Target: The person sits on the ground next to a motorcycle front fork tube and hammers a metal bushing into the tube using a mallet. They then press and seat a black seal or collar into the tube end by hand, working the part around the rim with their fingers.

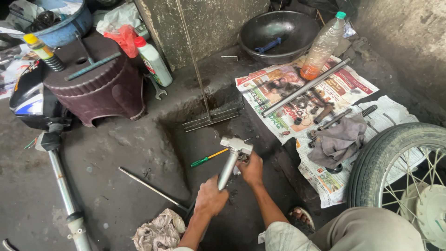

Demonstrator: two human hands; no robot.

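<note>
My left hand [210, 200] grips the lower end of a silver metal fork tube [227, 169] that stands tilted on the dark concrete floor. Its square bracket head [237, 145] points up and away from me. My right hand [251, 168] is closed around the tube just under that head, fingers wrapped on a small part I cannot make out. A green-handled screwdriver [208, 158] lies on the floor just left of the head.
Newspaper [274, 86] holds a long steel rod [304, 88], small parts and a grey rag [339, 139]. A spoked wheel [395, 162] stands right. A black bowl [278, 32], bottle [323, 46], brown stool [100, 88], thin rod [151, 188], second fork leg [65, 190] and crumpled cloth [160, 232] surround me.
</note>
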